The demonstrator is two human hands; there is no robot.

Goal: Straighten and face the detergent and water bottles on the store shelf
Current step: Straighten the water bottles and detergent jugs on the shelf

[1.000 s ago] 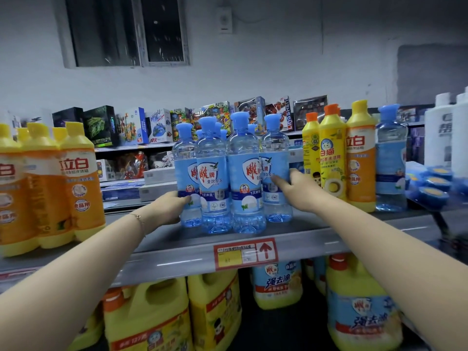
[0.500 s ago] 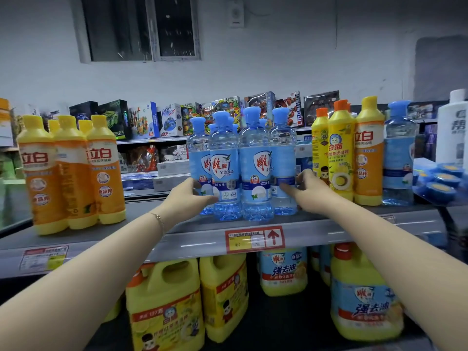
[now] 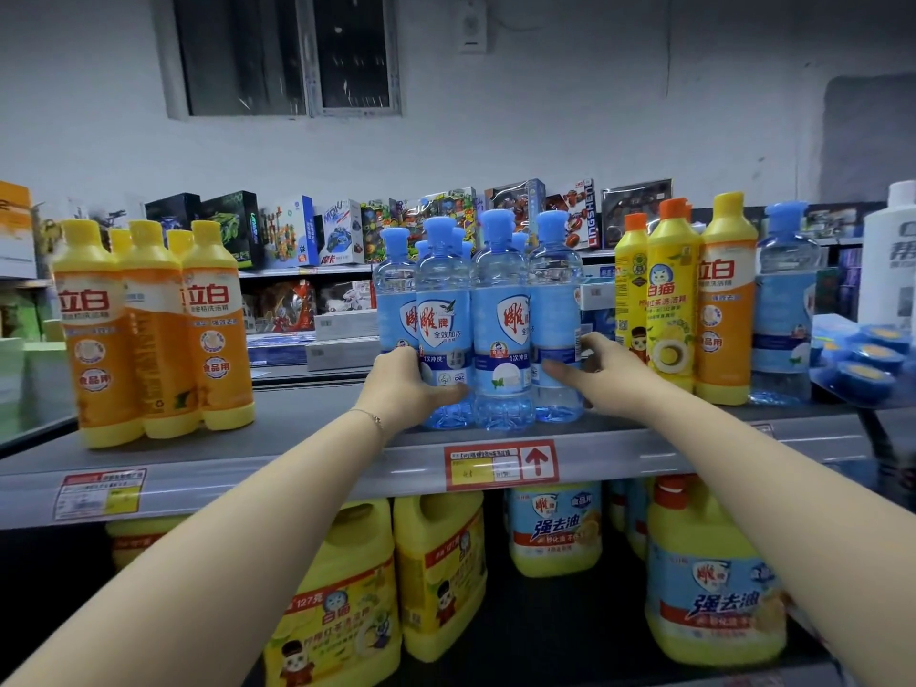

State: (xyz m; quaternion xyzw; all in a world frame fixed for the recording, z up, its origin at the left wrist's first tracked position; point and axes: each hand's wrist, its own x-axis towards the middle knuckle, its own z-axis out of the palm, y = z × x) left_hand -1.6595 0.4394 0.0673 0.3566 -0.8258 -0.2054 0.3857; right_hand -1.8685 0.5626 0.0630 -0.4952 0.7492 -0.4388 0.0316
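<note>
Blue bottles (image 3: 500, 329) stand clustered mid-way along the shelf (image 3: 307, 414); fingers of my left hand (image 3: 411, 384) wrap one low, fingers of my right hand (image 3: 609, 374) press straight against another; full, slick plastic, judged heavy, so grip the lower body.

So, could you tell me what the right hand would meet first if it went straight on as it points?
The right hand points at the rightmost bottle of the blue-capped group in the middle; its fingertips look to be touching it, though depth is unclear.
</note>
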